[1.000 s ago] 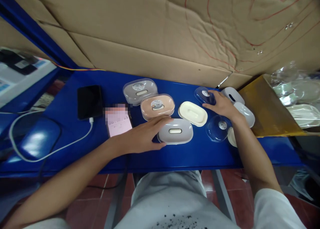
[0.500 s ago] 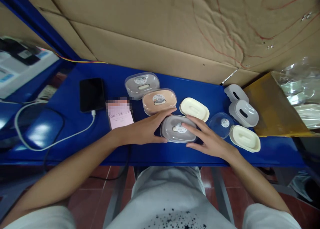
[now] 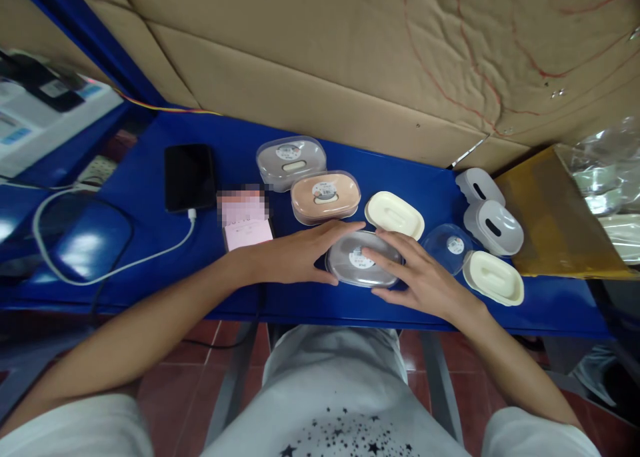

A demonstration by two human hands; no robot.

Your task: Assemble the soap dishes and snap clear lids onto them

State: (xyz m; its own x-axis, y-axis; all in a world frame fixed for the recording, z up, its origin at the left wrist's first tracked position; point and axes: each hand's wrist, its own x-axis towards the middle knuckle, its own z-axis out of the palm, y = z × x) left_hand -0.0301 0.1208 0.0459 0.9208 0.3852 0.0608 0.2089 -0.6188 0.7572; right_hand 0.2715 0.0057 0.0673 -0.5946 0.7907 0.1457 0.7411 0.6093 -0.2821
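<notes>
A grey oval plastic box with a clear lid (image 3: 343,260) sits at the front middle of the blue table, a round white label on the lid. My left hand (image 3: 300,252) is curved around its left end, thumb at the near side and fingers at the far side. From the right, my right hand (image 3: 417,274) grips it, with one finger across the lid by the label and the thumb at the near edge. Just behind lie a cream oval tray (image 3: 395,215) and a lidded peach box (image 3: 325,196). A lidded grey box (image 3: 291,162) stands farther back.
To the right are a loose clear lid (image 3: 447,247), another cream tray (image 3: 494,277) and two grey shells with slots (image 3: 495,226). A cardboard box (image 3: 555,217) with plastic-wrapped pieces borders them. On the left lie a lit phone (image 3: 246,227), a black device (image 3: 189,177) and a white cable (image 3: 120,287).
The view has shifted slightly. Both hands stay around the grey box; its lid looks a little differently angled, and the pale slot beside the label no longer shows.
</notes>
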